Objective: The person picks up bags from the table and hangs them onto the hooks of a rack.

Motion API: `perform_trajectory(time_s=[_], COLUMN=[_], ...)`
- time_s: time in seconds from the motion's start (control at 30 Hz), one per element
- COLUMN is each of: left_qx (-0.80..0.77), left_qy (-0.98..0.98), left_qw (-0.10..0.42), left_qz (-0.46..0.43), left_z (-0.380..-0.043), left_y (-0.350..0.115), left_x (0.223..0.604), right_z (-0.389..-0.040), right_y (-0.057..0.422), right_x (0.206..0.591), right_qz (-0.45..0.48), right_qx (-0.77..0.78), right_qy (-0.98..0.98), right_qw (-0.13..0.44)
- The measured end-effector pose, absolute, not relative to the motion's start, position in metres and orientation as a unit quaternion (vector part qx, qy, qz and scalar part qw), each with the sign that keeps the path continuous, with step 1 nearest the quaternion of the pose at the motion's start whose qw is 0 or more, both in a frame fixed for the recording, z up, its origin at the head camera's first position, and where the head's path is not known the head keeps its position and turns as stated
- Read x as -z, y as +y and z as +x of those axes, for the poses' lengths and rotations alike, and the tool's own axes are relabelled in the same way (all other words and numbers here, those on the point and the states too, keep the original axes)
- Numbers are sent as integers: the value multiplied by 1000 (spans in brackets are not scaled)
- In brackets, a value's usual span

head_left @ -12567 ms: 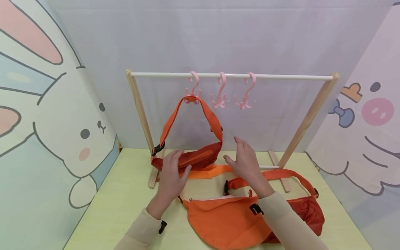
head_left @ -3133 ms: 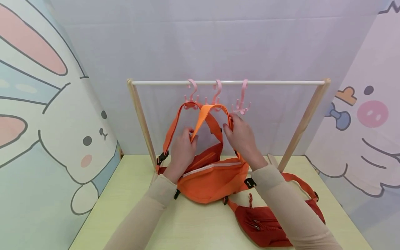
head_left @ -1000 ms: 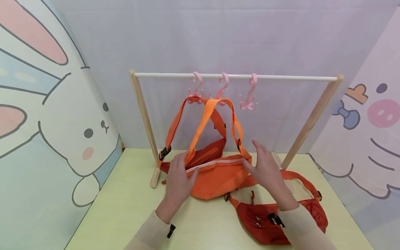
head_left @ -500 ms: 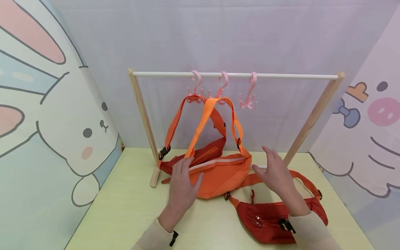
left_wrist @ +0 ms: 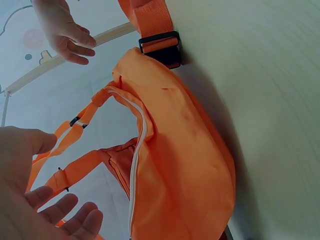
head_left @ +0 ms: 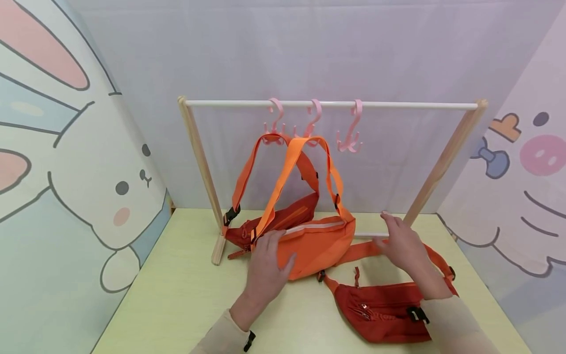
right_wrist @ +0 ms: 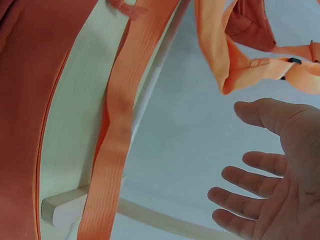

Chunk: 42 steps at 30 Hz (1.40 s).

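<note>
- Orange bag (head_left: 316, 251) hung from the rack's (head_left: 398, 105) middle hook (head_left: 316, 116), strap (head_left: 283, 177) looped over — presumably for support.
- Left hand (head_left: 268, 273), loosely spread, held nothing before the rack.
- Right hand (head_left: 404, 249), spread, empty, was near its right post (head_left: 435, 182).

Matt cloth bags (head_left: 316, 253); smooth wood posts (head_left: 442, 167); hooks (head_left: 353, 128), seemingly plastic.

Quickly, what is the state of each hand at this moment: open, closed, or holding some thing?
Left hand: open, holding nothing, near the bright orange waist bag.
Right hand: open, holding nothing.
</note>
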<state>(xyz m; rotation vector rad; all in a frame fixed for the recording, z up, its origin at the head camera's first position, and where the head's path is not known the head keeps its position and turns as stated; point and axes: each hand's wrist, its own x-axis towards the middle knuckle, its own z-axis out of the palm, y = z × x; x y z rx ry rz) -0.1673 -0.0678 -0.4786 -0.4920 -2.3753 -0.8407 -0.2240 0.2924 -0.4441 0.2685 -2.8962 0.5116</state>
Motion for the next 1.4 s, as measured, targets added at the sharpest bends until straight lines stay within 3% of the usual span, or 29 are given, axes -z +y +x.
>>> perform_trajectory(time_s=[0.27,0.57,1.4], left_qx=[306,299,296], left_qy=[-893,-909,-910], left_qw=[249,173,139], left_qz=[-219,-232,-255], left_z=[-169,-165,-161], left_y=[-65,-63,-59], left_x=[484,481,493], right_z=[-238,-255,-261], right_y=[312,322,327], right_x=[457,474,500], right_qz=[145,186,240], right_qx=[-137,-110,-71], right_qy=[-979,-976,-968], right_qw=[36,-30,-32])
